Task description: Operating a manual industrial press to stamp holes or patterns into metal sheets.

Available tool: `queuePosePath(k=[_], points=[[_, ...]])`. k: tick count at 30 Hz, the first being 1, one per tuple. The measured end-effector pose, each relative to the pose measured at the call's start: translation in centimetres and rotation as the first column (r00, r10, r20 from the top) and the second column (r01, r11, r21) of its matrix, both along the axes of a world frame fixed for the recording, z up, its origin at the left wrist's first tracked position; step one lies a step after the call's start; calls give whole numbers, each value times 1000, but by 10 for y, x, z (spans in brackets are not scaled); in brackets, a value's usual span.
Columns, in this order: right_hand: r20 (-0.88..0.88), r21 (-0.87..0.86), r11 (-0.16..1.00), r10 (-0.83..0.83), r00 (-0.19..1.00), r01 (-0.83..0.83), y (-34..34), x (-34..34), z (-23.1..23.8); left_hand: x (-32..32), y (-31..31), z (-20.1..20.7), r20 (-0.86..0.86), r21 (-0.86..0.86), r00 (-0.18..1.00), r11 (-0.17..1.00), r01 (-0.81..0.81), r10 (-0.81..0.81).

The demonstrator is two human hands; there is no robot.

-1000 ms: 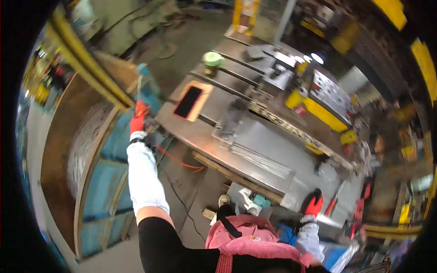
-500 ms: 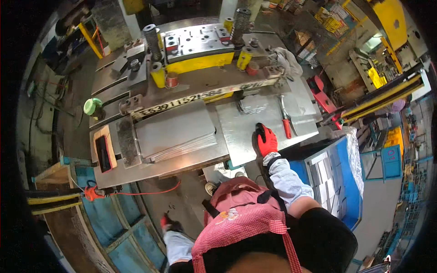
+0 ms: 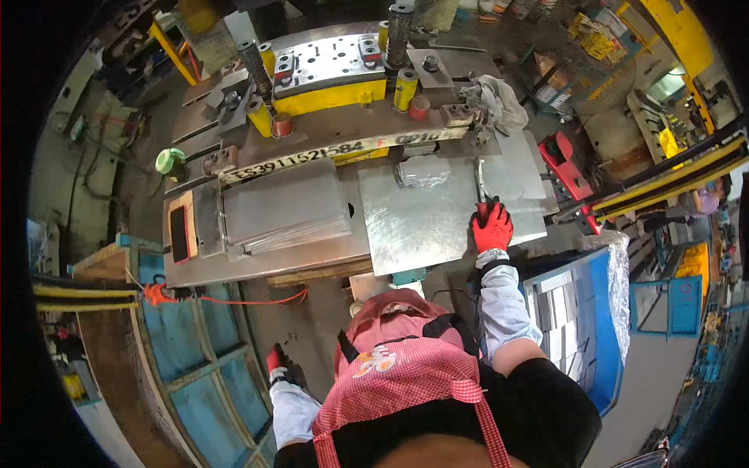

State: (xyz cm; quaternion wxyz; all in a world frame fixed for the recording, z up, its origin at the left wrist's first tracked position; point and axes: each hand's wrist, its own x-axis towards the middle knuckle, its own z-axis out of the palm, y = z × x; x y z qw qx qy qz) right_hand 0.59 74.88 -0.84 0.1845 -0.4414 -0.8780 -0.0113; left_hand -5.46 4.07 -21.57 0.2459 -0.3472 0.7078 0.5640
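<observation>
My right hand [image 3: 492,228], in a red and black glove, closes over the handle of red-handled pliers [image 3: 480,178]. Their metal end points away from me on the bench, and the glove hides most of the handle. Beneath and to the left lies a flat metal sheet [image 3: 413,222], with small silvery metal pieces [image 3: 424,171] at its far side. A stack of thin metal sheets [image 3: 285,204] rests farther left. My left hand [image 3: 274,358], also in a red glove, hangs low beside my body, away from the bench. Its fingers are too small and edge-on to read.
Behind the sheets stands a die set [image 3: 331,96] with yellow blocks and upright springs. A blue bin [image 3: 594,312] holding metal parts is at the right. A dark phone-like slab [image 3: 179,234] lies at the bench's left end. An orange cable [image 3: 257,301] hangs below the front edge.
My right hand has moved right from the metal sheet onto the pliers' handle. My left hand stays low at my side. The head view has shifted slightly.
</observation>
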Motion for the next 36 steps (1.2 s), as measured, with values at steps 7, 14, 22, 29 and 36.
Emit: queuePosePath(k=[7, 14, 22, 29, 36], points=[[265, -174, 973, 194, 945, -151, 25, 10, 46, -10, 101, 51, 82, 17, 992, 995, 97, -98], [-116, -774, 559, 335, 935, -297, 106, 57, 10, 65, 126, 41, -90, -419, 823, 771, 480, -561], [-584, -459, -311, -600, 547, -832, 2, 73, 65, 123, 90, 13, 114, -359, 950, 880, 311, -290], [-666, -554, -444, -270, 695, -704, -50, -16, 114, 120, 76, 22, -232, -326, 967, 945, 27, -108], [-741, -671, -294, 283, 609, -680, -78, -103, 106, 28, 184, 185, -302, -152, 947, 974, -166, 114]])
